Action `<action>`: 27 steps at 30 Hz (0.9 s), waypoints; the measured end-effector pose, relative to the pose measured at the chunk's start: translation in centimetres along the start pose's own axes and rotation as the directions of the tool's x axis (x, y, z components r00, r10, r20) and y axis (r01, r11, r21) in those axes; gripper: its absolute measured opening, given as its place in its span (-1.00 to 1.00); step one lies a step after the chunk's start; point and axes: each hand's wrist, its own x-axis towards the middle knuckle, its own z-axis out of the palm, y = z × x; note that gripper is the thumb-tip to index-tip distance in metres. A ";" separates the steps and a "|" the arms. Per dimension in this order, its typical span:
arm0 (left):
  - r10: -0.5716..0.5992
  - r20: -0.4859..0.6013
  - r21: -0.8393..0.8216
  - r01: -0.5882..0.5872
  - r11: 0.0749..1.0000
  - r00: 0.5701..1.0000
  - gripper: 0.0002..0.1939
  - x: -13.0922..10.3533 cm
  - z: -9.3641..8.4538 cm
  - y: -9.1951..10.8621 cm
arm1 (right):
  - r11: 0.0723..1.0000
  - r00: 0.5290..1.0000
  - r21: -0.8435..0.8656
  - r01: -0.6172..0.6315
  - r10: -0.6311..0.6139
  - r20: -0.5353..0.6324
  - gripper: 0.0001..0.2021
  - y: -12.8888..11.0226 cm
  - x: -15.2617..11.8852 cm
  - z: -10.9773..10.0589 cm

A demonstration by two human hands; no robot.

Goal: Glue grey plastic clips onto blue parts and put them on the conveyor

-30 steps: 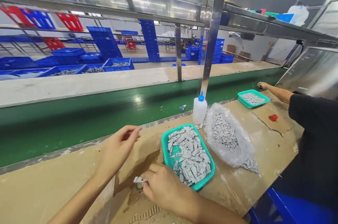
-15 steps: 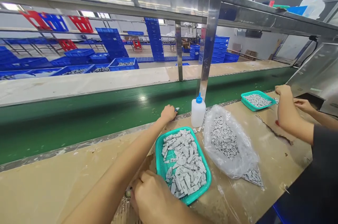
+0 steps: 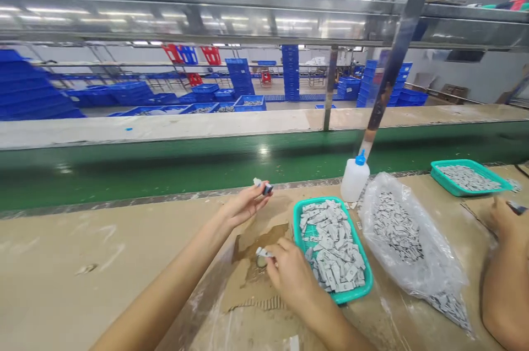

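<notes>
My left hand (image 3: 243,206) is raised over the table near the belt's edge, its fingers closed on a small dark block (image 3: 268,189). A whitish bit (image 3: 257,181) shows at the same fingertips; whether it is joined to the block I cannot tell. Lower down, my right hand (image 3: 289,271) pinches a small grey plastic part (image 3: 262,252) above torn cardboard (image 3: 248,279). A small round disc (image 3: 262,262) lies just under that part. Right beside this hand stands a green basket (image 3: 367,285) of similar grey parts.
A white squeeze bottle (image 3: 355,179) with a blue cap stands behind the basket. To its right lies a clear bag (image 3: 438,263) of grey parts. Another green basket (image 3: 471,191) and a co-worker's hand (image 3: 504,219) are farther right. A green belt (image 3: 185,169) runs behind the table.
The view has swung left. My left hand has come back from the belt's edge and lifted. My right hand, earlier low beside the basket, now shows a grey part in its fingertips.
</notes>
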 end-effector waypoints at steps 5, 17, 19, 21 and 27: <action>-0.070 -0.029 -0.214 0.062 0.975 0.997 -0.84 -6.0 -4.6 -3.7 | 0.981 0.993 0.193 0.020 0.003 -0.117 -0.76 0.2 -0.5 -0.3; 0.013 0.133 -0.214 0.016 0.977 0.991 -0.61 -10.7 -3.8 -8.8 | 0.931 0.965 0.343 0.125 -0.034 -0.262 -0.79 -0.6 -1.3 -2.6; 0.038 0.120 -0.164 -0.017 0.986 0.992 -0.62 -11.0 -3.6 -8.7 | 0.924 0.961 0.344 0.167 -0.075 -0.267 -0.78 -0.7 -1.3 -2.6; 0.044 0.105 -0.110 -0.033 0.993 0.994 -0.63 -11.2 -3.6 -8.5 | 0.918 0.956 0.340 0.204 -0.113 -0.269 -0.75 -0.7 -1.3 -2.6; 0.070 0.108 -0.086 -0.061 0.994 0.992 -0.66 -11.3 -3.6 -8.4 | 0.893 0.939 0.332 0.303 -0.222 -0.261 -0.62 -0.8 -1.0 -2.7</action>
